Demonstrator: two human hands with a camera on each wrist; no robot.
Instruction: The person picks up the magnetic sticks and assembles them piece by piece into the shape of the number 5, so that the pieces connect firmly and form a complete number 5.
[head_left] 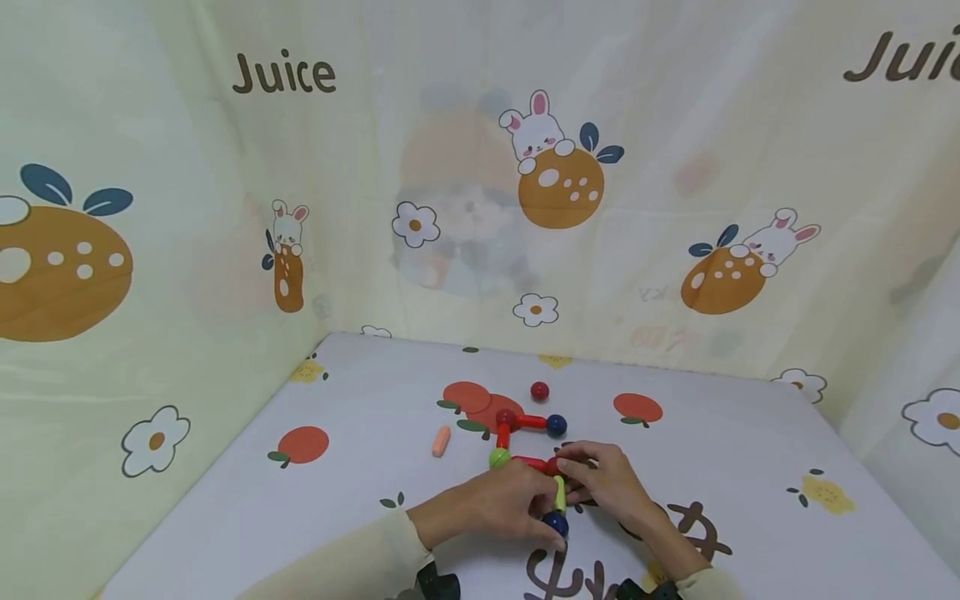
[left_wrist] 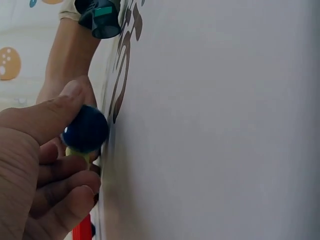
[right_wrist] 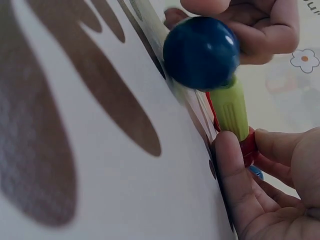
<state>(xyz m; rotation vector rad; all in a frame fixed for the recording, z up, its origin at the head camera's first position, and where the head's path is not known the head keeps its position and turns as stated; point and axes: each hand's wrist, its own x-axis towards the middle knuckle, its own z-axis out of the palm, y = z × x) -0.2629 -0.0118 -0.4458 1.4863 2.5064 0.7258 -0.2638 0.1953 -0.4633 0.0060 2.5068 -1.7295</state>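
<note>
A toy frame of balls and short rods lies on the table. My left hand [head_left: 510, 500] holds the near dark blue ball [head_left: 556, 524] between thumb and fingers. From that ball a yellow-green rod [right_wrist: 230, 111] runs to a red ball [right_wrist: 248, 148], which my right hand [head_left: 611, 483] pinches between thumb and fingers. A red rod [head_left: 529, 462] links this red ball to a light green ball [head_left: 499, 457]. Beyond it, another red rod [head_left: 503, 437] leads to a second red ball [head_left: 506, 418], then a further rod [head_left: 532, 422] to another blue ball [head_left: 557, 425].
A loose red ball [head_left: 540, 391] lies behind the frame. To its left lies a loose salmon-pink rod [head_left: 441, 441]. The white tabletop [head_left: 360, 425] carries printed fruit and brown lettering, and a printed curtain [head_left: 360, 167] hangs around the back and sides.
</note>
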